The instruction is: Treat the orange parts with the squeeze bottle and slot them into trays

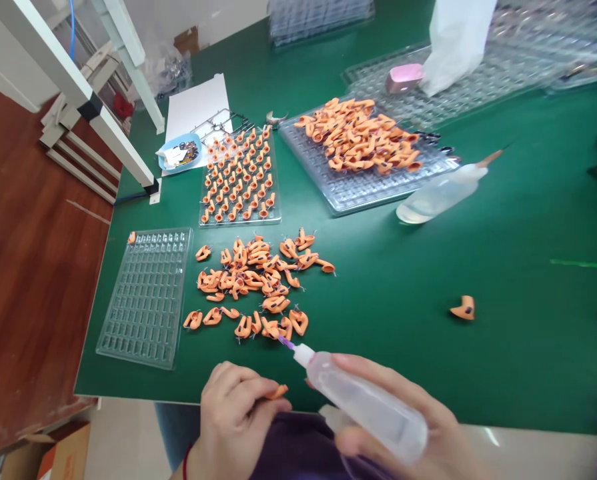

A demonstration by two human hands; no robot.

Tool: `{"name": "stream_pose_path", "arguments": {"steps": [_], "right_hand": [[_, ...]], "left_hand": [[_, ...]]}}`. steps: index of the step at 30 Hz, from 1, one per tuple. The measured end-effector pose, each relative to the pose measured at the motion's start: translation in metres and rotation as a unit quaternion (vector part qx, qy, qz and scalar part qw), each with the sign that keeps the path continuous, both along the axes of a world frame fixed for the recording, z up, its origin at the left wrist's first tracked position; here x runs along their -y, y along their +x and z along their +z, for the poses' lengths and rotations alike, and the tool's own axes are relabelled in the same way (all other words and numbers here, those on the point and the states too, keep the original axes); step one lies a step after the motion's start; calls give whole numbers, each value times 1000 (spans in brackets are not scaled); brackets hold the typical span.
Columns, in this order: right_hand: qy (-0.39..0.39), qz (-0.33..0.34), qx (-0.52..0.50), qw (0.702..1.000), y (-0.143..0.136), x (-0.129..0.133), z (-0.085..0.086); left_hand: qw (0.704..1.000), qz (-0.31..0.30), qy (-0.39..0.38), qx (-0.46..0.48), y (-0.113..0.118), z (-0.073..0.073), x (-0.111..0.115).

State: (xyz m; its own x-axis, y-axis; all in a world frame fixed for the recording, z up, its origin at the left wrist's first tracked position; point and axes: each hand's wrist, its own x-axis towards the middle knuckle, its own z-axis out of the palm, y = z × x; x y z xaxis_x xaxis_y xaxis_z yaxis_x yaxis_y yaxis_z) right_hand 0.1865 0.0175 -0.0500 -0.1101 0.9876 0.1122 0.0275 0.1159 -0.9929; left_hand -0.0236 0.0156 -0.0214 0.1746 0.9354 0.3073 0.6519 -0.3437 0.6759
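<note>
My left hand (238, 413) is closed in a pinch on a small orange plastic part (278, 392) at the table's front edge. My right hand (403, 413) grips a translucent squeeze bottle (368, 400), tilted so that its purple needle tip (285, 342) points up and left. That tip overlaps the near edge of a loose pile of orange parts (248, 277) in the view; whether it touches them I cannot tell. Many of these parts are curved, with dark spots and thin wire ends. A single orange part (464, 308) lies apart on the right.
An almost unfilled clear tray (143, 300) lies left. Behind the pile, another tray (241, 223) holds rows of orange parts. Stacked trays (338, 200) bear an orange heap. A second bottle (435, 197) leans at right. A blue dish (161, 160) sits near a white frame post (123, 150).
</note>
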Motion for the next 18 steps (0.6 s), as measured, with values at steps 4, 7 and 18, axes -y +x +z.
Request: {"name": "stream_pose_path", "arguments": {"steps": [4,7,18], "right_hand": [[18,42,-21,999,-6,-5,9],[8,50,-55,997,-7,-1,10],[-131,-39,-134,982,-17,19,11]], "left_hand": [[999,-25,9,37,10,7,2],[998,-40,4,49,14,11,3],[997,-57,26,51,19,13,5]]}}
